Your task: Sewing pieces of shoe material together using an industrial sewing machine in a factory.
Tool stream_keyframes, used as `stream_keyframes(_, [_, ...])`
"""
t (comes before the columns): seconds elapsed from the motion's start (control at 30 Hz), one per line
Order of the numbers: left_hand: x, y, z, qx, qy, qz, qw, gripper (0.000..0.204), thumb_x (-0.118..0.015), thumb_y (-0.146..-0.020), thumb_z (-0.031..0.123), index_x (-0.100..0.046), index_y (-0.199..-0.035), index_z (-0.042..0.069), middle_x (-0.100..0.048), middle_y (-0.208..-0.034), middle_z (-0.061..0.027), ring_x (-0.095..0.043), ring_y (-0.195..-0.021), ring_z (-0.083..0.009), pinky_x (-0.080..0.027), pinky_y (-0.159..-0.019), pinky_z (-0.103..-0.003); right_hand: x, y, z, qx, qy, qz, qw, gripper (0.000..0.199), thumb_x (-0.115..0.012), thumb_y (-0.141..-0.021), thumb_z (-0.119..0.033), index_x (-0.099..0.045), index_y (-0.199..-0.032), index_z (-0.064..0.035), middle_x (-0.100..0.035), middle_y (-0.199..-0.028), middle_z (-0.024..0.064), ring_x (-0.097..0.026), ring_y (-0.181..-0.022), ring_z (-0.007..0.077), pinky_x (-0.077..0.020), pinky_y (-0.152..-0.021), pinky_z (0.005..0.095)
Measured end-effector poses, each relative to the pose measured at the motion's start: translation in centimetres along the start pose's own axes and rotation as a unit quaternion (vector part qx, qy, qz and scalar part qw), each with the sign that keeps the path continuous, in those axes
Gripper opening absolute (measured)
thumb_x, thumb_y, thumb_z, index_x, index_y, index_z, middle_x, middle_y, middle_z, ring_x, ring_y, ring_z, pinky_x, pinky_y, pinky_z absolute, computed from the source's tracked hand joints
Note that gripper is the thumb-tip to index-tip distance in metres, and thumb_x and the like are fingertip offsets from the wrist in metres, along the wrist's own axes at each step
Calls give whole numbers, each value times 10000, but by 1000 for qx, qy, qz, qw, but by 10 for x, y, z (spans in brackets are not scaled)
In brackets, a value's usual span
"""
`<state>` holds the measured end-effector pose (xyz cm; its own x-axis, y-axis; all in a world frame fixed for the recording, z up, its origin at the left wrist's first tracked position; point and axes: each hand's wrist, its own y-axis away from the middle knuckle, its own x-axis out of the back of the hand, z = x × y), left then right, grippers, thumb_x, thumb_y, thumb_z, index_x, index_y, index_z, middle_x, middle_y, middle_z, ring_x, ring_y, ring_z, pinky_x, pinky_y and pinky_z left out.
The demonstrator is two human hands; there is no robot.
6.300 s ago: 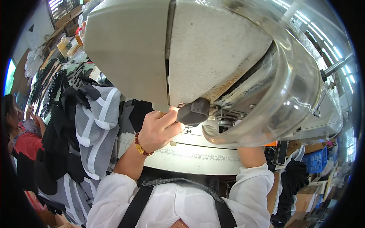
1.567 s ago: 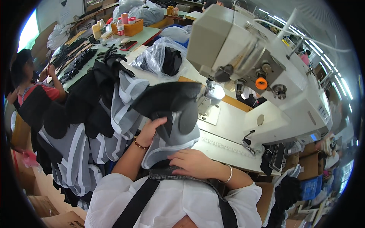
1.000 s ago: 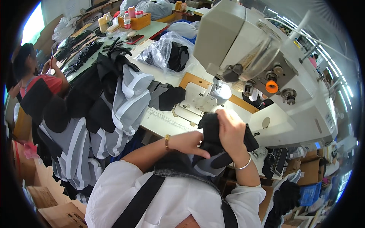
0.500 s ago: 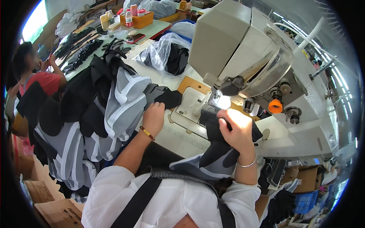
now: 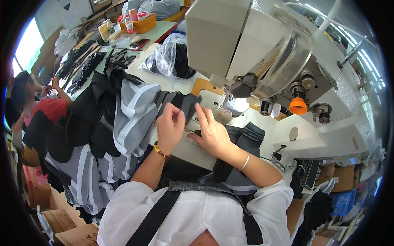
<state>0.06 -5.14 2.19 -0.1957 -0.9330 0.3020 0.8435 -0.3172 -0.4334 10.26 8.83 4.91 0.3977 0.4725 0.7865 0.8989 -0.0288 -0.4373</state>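
Observation:
A black fabric cuff (image 5: 180, 103) juts right from the pile of grey-and-black sewn pieces (image 5: 133, 106) with white trim. My left hand (image 5: 170, 131) is closed in a pinch at the cuff's near edge; the fingertips partly hide what they hold. My right hand (image 5: 214, 137) is close by on the right, fingers stretched out and thumb apart, its fingertips by the cuff's right end. Another black-and-grey sewn piece (image 5: 246, 141) lies to the right of my right hand and runs down toward my lap, beneath my right forearm. Behind the hands stands the sewing machine (image 5: 219, 41), its lamp lit.
A clear plastic bag (image 5: 166, 59) with dark cloth sits beyond the pile. Bottles and an orange box (image 5: 141, 26) stand on the green table. At left a person in red (image 5: 49, 106) works. Cardboard boxes (image 5: 76, 233) and a blue crate (image 5: 344, 201) stand low at the sides.
My right hand has left the sewn piece by the needle area and moved left toward the cuff. That piece now lies on the right. My left hand has shifted slightly, fingers pinched.

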Motion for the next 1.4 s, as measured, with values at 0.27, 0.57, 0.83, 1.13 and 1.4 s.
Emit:
stream_keyframes(0.27, [-5, 17, 23, -224, -34, -62, 972, 263, -801, -781, 156, -646, -950, 28, -630, -983, -113, -588, -954, -333, -478, -821, -407, 15, 4, 11, -1, -176, 75, 982, 197, -608, -942, -58, -666, -1110, 27, -637, -846, 192, -644, -747, 368, -523, -650, 390])
stream_keyframes(0.57, [-16, 30, 19, -216, 56, -116, 968, 328, -807, -713, 28, -632, -989, 50, -610, -959, -104, -597, -911, -283, -499, -766, -366, 73, 15, 19, -227, -306, -20, 924, 290, -540, -1046, -223, -554, -825, -35, -555, -656, -5, -628, -621, 76, -481, -565, 238])
stream_keyframes(0.83, [-11, 12, 39, -451, -171, -73, 873, 578, -732, -726, -32, -698, -1222, 263, -518, -1127, -81, -542, -995, -258, -446, -877, -342, 92, 18, 52, -217, -283, -79, 931, 362, -573, -1005, -303, -588, -745, -52, -515, -561, 15, -509, -510, 97, -406, -515, 264])
stream_keyframes(1.13, [-27, 4, 57, -466, -99, -102, 873, 426, -668, -726, 80, -761, -1127, 191, -622, -1240, -76, -579, -1158, -282, -513, -967, -379, 83, 16, 44, -206, -312, -59, 926, 242, -633, -981, -202, -605, -805, -38, -495, -620, -36, -431, -546, 45, -364, -505, 228])
stream_keyframes(1.4, [-14, -23, 54, -478, 37, -79, 874, 357, -656, -763, 115, -724, -1081, -32, -716, -1064, -171, -715, -991, -340, -590, -834, -379, 65, 34, 43, -31, -47, 91, 994, 83, -681, -851, -62, -625, -897, -20, -586, -726, 99, -608, -699, 226, -486, -624, 327])
